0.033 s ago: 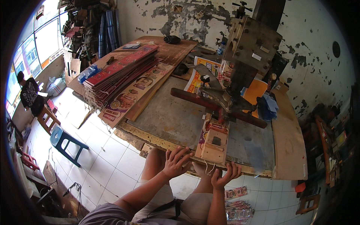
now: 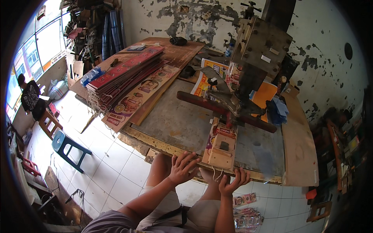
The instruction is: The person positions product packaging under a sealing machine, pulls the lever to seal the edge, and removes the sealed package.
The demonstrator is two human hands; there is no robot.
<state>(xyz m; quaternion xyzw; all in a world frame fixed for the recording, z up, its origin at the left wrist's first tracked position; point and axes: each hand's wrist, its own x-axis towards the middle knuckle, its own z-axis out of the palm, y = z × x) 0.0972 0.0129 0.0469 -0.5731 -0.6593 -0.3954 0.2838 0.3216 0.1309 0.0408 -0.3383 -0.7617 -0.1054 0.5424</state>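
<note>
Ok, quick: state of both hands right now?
Left hand: open, at the table edge, holding nothing visible.
Right hand: open, at the same edge, holding nothing visible.

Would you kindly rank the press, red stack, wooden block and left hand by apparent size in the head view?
1. Press
2. Red stack
3. Wooden block and left hand: too alike to rank

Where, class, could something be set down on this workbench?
Bare: the metal plate between printed sheet and wooden block; the tan board right of the plate and blue plastic. Crowded: around the press and the piled red strips.
</note>
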